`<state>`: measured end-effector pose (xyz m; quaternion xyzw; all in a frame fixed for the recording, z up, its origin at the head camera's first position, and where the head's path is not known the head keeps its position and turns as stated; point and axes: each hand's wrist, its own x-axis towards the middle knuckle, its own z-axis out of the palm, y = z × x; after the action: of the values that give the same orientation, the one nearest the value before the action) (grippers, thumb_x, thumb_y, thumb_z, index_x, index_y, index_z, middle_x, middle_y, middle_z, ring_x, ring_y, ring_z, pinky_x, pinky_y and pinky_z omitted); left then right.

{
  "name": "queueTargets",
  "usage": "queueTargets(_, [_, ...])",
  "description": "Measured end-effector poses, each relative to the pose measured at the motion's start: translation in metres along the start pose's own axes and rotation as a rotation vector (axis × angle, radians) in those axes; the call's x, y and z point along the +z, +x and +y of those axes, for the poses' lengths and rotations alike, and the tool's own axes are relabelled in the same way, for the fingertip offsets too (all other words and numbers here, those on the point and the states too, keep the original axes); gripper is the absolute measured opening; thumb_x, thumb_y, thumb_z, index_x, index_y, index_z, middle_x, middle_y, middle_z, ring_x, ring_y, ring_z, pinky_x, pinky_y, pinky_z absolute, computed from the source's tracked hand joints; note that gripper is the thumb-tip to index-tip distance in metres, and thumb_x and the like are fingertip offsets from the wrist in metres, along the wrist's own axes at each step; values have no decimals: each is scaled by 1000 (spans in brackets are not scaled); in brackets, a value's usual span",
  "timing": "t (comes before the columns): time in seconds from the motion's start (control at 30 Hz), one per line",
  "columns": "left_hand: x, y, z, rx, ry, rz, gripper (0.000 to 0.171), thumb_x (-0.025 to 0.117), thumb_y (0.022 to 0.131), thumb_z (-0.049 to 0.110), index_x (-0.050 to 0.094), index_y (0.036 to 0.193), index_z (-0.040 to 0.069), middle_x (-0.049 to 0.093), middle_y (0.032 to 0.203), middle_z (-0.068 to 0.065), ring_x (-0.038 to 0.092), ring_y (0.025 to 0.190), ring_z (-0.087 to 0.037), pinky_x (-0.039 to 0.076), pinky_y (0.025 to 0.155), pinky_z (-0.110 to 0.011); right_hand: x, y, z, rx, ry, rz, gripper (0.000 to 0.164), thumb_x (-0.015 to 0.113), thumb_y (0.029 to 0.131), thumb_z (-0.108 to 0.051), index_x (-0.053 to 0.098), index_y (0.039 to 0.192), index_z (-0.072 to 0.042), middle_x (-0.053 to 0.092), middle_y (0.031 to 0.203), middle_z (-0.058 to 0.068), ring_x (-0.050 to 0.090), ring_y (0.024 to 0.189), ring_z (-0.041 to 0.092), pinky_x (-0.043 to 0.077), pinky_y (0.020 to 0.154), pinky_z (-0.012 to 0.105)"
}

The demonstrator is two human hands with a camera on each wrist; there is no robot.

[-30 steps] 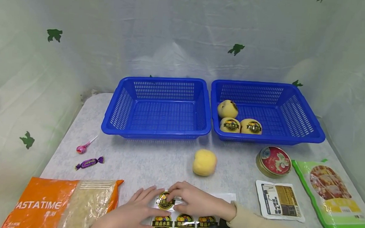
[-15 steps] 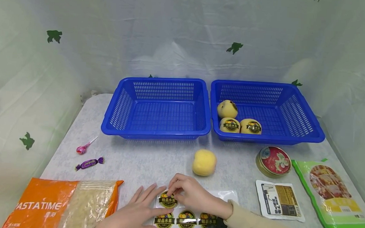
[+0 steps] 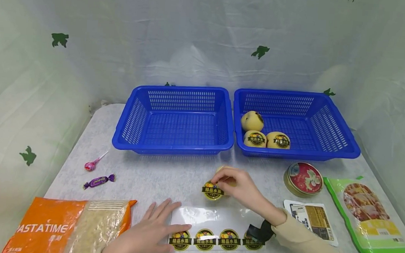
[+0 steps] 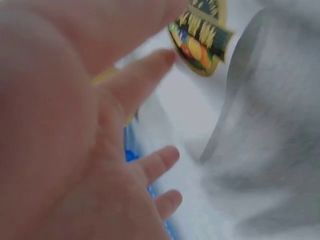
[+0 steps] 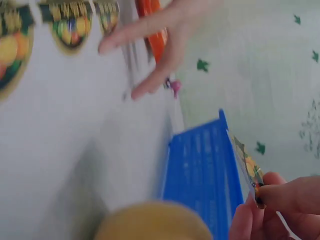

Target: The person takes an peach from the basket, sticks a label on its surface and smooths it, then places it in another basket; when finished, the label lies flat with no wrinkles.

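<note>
My right hand (image 3: pixel 238 185) pinches a round black-and-gold fruit sticker (image 3: pixel 213 191) by its upper edge, between thumb and fingertips. In the right wrist view the sticker (image 5: pixel 247 167) stands nearly edge-on. Behind that hand in the head view, a yellow peach (image 5: pixel 152 224) is mostly hidden; the right wrist view shows its top. My left hand (image 3: pixel 145 233) lies with spread, straight fingers on the left end of the sticker sheet (image 3: pixel 201 215). A row of similar stickers (image 3: pixel 205 239) runs along the sheet's near edge, while its far strip is bare and shiny.
Two blue baskets (image 3: pixel 172 147) (image 3: pixel 300 152) stand at the back; the right one holds three stickered fruits (image 3: pixel 252 121). A lollipop (image 3: pixel 91 165), wrapped candy (image 3: pixel 99 181) and pasta bag (image 3: pixel 70 226) lie left. A round tin (image 3: pixel 303 179), white pouch (image 3: pixel 316 222) and green bag (image 3: pixel 372 223) lie right.
My right hand has peeled the sticker off the sheet and carried it up and right, over toward the peach. The left hand stays on the sheet, which has shifted slightly.
</note>
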<state>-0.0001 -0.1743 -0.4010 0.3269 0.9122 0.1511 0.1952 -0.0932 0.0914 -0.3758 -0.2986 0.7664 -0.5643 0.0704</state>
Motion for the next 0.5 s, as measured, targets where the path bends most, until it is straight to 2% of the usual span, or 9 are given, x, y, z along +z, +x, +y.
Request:
queueTargets(0.1, [-7,6,0,60,-35,58,48,58,85,38,45,131,38,22,143,-14,16,129,-40,17,92,-67,-17,1,-7,93,-11,43,14,58,80,10,65,89,1,62,89,11,58,80,24,50,70,30])
queueTargets(0.23, [-22,25,0,114,-94,171,48,58,87,35,43,132,37,23,142,-11,22,128,-33,23,94,-62,-31,3,-4,177,-46,50,13,58,81,9,64,91,3,62,89,13,57,80,26,50,68,31])
queueTargets(0.37, [-36,52,2,105,-192,264,48,57,88,32,41,133,36,25,142,-2,26,127,-25,31,96,-49,-35,5,3,196,-64,50,13,57,81,9,63,92,4,62,90,14,56,81,28,49,67,33])
queueTargets(0.5, [-39,82,4,94,-309,330,46,56,89,33,42,133,32,29,139,0,31,126,-20,34,97,-42,-35,6,14,192,-69,51,15,57,81,8,64,93,1,62,91,11,55,83,26,48,69,35])
